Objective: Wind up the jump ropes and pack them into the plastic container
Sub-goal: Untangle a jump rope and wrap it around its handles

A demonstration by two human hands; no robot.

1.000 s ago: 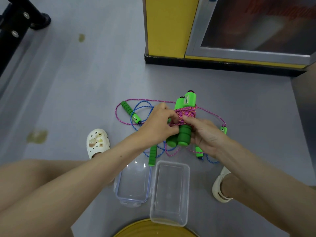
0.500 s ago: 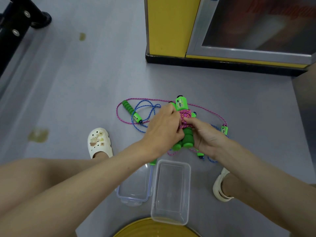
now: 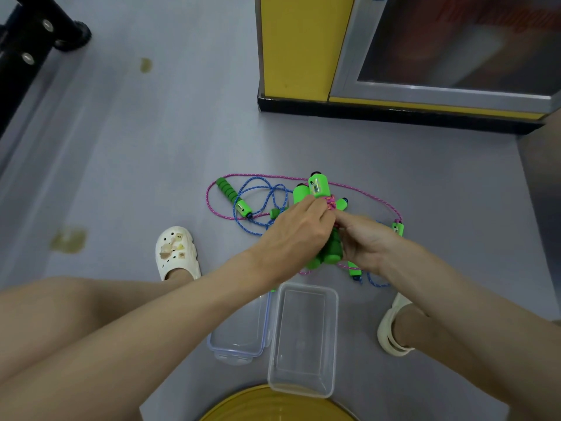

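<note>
A bundle of two green jump-rope handles (image 3: 318, 186) wound with pink rope (image 3: 331, 202) is held above the grey floor. My left hand (image 3: 299, 235) covers the wound rope from the left, fingers curled onto it. From the right, my right hand (image 3: 362, 241) grips the handles' dark green foam ends (image 3: 332, 253). Loose pink rope (image 3: 364, 192) and blue rope (image 3: 261, 192) lie on the floor behind, with other green handles (image 3: 233, 197). The clear plastic container (image 3: 303, 338) stands open and empty in front of me.
The container's clear lid (image 3: 239, 338) lies left of it. White clogs (image 3: 176, 252) are on my feet on both sides. A yellow round object (image 3: 273, 405) is at the bottom edge. A yellow cabinet (image 3: 297, 47) stands behind, a black frame (image 3: 30, 34) at top left.
The handle bundle has tipped more upright and moved slightly away. My left hand has slid over the wound pink rope, covering most of it.
</note>
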